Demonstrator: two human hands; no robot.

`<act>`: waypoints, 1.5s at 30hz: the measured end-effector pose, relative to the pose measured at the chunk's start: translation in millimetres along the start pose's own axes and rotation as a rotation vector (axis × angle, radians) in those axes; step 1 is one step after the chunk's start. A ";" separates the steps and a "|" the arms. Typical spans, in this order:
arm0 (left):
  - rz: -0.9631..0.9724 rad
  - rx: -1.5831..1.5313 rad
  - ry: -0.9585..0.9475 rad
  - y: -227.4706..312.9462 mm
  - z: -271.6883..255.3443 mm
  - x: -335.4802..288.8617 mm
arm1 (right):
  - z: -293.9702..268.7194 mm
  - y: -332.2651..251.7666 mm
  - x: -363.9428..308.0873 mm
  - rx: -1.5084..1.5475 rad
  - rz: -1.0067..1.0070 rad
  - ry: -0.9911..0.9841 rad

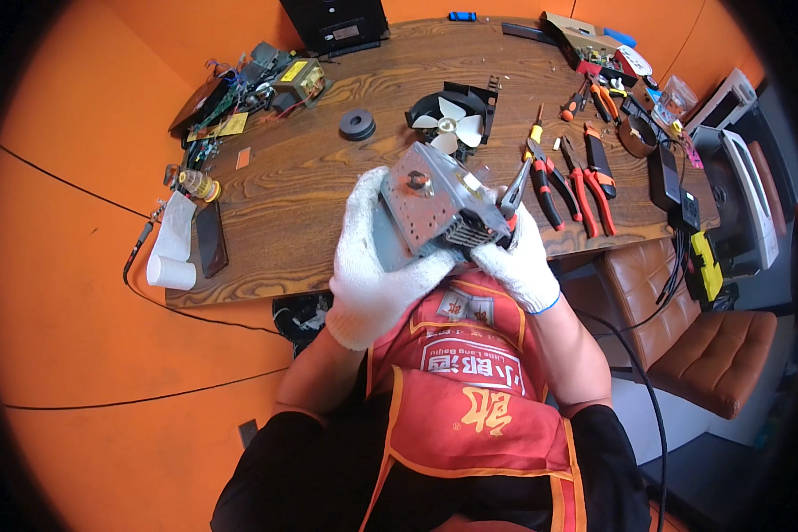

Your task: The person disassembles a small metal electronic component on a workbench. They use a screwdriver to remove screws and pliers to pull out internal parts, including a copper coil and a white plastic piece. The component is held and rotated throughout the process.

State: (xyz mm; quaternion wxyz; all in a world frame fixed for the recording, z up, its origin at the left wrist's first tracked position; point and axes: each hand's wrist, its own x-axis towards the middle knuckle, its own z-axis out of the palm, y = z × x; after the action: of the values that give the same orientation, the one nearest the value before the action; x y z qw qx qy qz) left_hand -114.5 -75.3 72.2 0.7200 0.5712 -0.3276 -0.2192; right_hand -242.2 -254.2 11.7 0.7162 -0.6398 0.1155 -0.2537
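In front of my chest, above the table's near edge, a metal magnetron is tilted, with a drilled face plate and stacked fins at its lower side. My left hand, in a white knitted glove, is closed round its left side and bottom. My right hand, gloved too, grips long-nose pliers whose jaws point upward beside the magnetron's right end. The right fingertips are partly hidden under the magnetron. Beyond it on the table lie a fan with pale blades and a dark ring magnet.
Several red-and-black pliers and a yellow-handled screwdriver lie right on the wooden table. Electronic scrap with a transformer is piled at far left. A paper roll sits near left. A brown chair stands at right.
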 end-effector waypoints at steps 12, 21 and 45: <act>-0.093 -0.136 -0.079 -7.8 -1.2 0.0 | 24.4 -21.0 -0.3 0.501 0.213 0.194; 0.421 0.448 0.047 -19.3 -7.0 2.8 | 43.7 -21.6 6.6 0.914 0.386 0.253; 0.222 0.187 0.140 0.4 -21.3 20.5 | 54.9 -8.2 10.8 1.019 0.454 0.043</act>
State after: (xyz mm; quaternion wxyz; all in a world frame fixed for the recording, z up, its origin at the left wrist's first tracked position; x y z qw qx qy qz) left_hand -85.0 -74.9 74.4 0.7045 0.6100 -0.3565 -0.0665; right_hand -208.0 -213.0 29.9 0.9692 -0.1661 0.1277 -0.1296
